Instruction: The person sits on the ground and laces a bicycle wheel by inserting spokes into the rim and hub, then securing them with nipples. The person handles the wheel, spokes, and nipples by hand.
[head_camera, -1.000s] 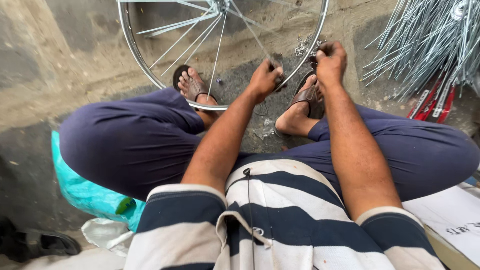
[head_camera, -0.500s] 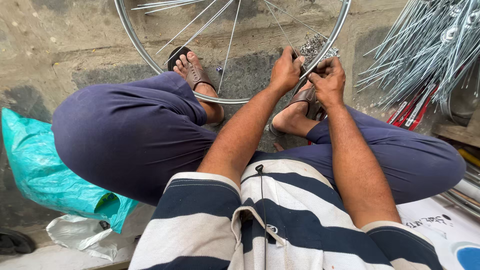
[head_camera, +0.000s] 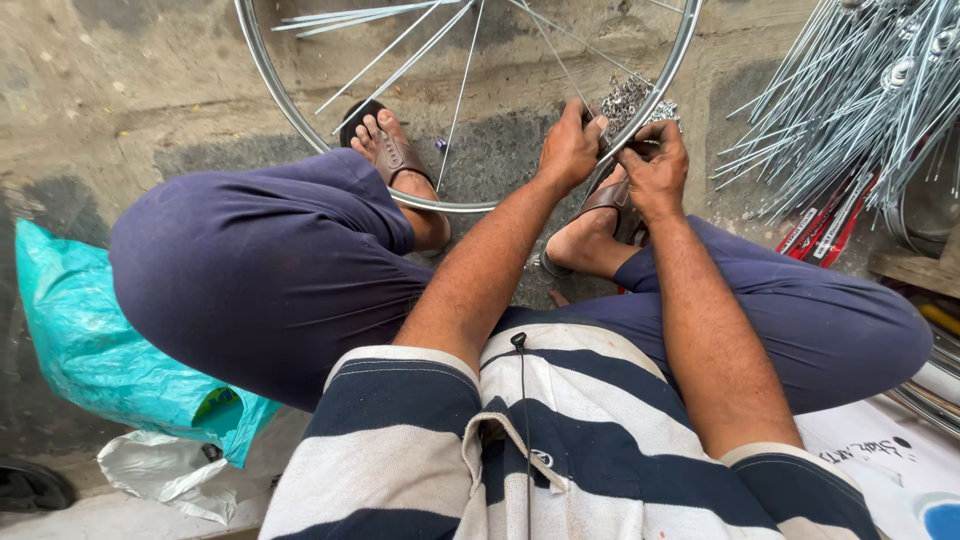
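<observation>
Bicycle wheel rim (head_camera: 300, 130) lies flat on the concrete floor (head_camera: 120, 90) between the sandalled feet, steadied for work; left hand (head_camera: 568, 150) and right hand (head_camera: 655, 168) pinch closed at its edge, apparently on a spoke nipple, beside loose spokes (head_camera: 850, 100).

- The wheel rim (head_camera: 300, 120) was cut off by the far edge.
- The left hand (head_camera: 568, 150) hid whatever its fingertips pinched.
- The spoke bundle (head_camera: 850, 100) ran off right.

shiny bare metal wheel rim (head_camera: 300, 125) and spokes (head_camera: 850, 110); rough matt concrete floor (head_camera: 120, 90); glossy teal plastic bag (head_camera: 90, 340).
</observation>
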